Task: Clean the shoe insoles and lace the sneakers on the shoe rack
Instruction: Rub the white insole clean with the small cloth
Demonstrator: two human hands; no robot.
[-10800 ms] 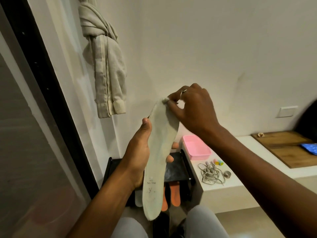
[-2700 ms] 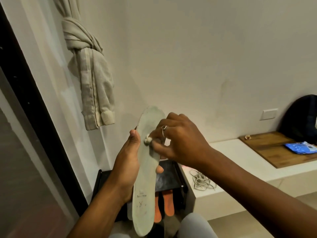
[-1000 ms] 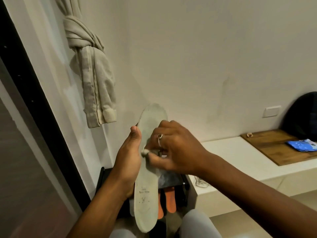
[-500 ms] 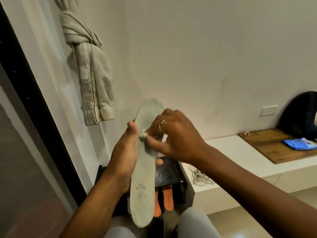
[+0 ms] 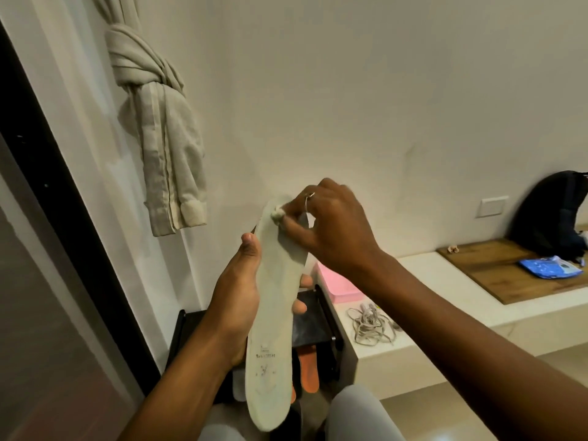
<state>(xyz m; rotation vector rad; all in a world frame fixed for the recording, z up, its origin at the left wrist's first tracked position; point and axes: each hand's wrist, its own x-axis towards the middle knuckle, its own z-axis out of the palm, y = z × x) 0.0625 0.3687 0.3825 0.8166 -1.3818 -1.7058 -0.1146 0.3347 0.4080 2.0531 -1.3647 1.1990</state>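
- The left hand [image 5: 237, 300] is clamped around the middle of the pale insole [image 5: 273, 319], thumb on its left edge and fingertips showing past its right edge. The insole stands nearly upright in the air, heel end down over the person's knees, toe end up.
- The right hand [image 5: 331, 227] has its fingers pinched together on a small pale wad [image 5: 277, 214], pressed to the insole near the toe end. I cannot tell what the wad is made of.
- Risk 1: the insole is thin and held at mid-length only, so hard rubbing at the unsupported toe end could bend it away and leave that patch poorly cleaned.
- Risk 2: the wad is tiny; a strong stroke could roll it out of the pinch and drop it toward the shoe rack [image 5: 313, 326] below.
- Risk 3: a loosened left grip would let the insole fall onto the orange insoles [image 5: 308, 372] lower in the rack.
- The laces [image 5: 370, 323] lie in a loose tangle on the white ledge [image 5: 445, 281] to the right, near the pink box [image 5: 337, 283]; lacing looks not yet begun, and the tangle may knot when pulled.
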